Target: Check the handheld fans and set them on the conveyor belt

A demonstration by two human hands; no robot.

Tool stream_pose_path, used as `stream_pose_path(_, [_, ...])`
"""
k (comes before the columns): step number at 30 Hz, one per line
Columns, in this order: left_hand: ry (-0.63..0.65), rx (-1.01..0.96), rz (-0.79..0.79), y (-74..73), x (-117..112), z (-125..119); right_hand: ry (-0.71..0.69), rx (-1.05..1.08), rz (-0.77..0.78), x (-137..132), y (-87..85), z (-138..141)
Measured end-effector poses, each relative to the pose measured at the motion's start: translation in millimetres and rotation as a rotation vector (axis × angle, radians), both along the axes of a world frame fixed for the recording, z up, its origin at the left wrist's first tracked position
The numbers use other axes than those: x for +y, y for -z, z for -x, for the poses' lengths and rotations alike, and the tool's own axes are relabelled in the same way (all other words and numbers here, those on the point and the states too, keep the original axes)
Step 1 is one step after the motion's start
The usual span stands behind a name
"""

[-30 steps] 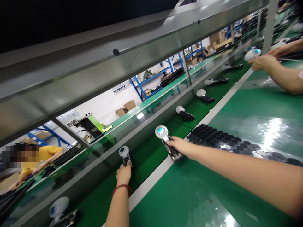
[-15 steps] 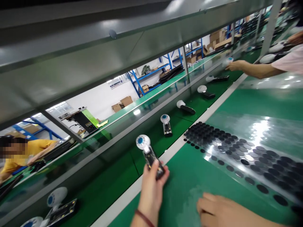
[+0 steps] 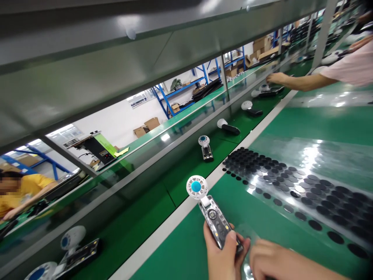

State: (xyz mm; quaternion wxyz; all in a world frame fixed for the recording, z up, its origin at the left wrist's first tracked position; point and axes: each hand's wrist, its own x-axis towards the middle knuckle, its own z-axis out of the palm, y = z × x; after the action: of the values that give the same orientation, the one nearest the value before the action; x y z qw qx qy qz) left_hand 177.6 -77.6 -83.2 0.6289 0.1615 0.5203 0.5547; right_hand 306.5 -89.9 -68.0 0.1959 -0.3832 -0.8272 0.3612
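Note:
My left hand [image 3: 224, 252] is closed round the dark handle of a handheld device [image 3: 214, 217]. A white round head with a blue centre tops the device, and its handle face shows clear plastic, a round button and small yellow spots. Just right of it is my right hand [image 3: 272, 258], fingers curled, their tips partly hidden; a shiny, clear filmy patch shows by them, and whether they grip it I cannot make out. Black round discs [image 3: 314, 224] lie in rows on a clear sheet on the green worktop [image 3: 180, 249], beyond my right hand.
Several similar devices, such as one with its handle face up [image 3: 206, 149], lie along the green belt [image 3: 140, 221]. A pale rail [image 3: 166, 229] edges it. A co-worker's arm [image 3: 305, 81] reaches over the belt at right. Another person in yellow [image 3: 29, 190] sits beyond. A metal beam [image 3: 116, 77] hangs overhead.
My left hand has brought the device from over the belt towards me and right, over the worktop, beside my right hand. The co-worker's hand at right has moved slightly left.

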Motion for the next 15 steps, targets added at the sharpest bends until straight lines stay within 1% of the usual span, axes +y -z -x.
stream_pose_path(2, [0.016,0.062,-0.007,3.9,0,0,0.088,0.183,0.157,13,-17.3,-2])
stream_pose_path(3, [0.025,0.089,-0.019,6.5,0,-1,0.144,0.254,0.208,20,-25.6,-1])
stream_pose_path(4, [0.031,0.104,-0.035,9.1,0,-1,0.188,0.303,0.251,28,-32.9,0])
stream_pose_path(6, [0.039,0.102,-0.066,13.3,0,-1,0.254,0.335,0.299,41,-43.3,5])
stream_pose_path(8, [0.041,0.099,-0.082,14.8,0,-2,0.291,0.300,0.293,49,-48.3,10])
stream_pose_path(10, [0.029,0.134,-0.084,13.6,-1,-3,0.303,0.227,0.238,54,-49.7,14])
stream_pose_path(12, [0.031,0.202,-0.090,10.7,-1,-4,0.295,0.138,0.187,55,-50.0,18])
stream_pose_path(15, [0.051,0.263,-0.104,5.3,-2,-4,0.286,0.043,0.164,56,-50.5,20])
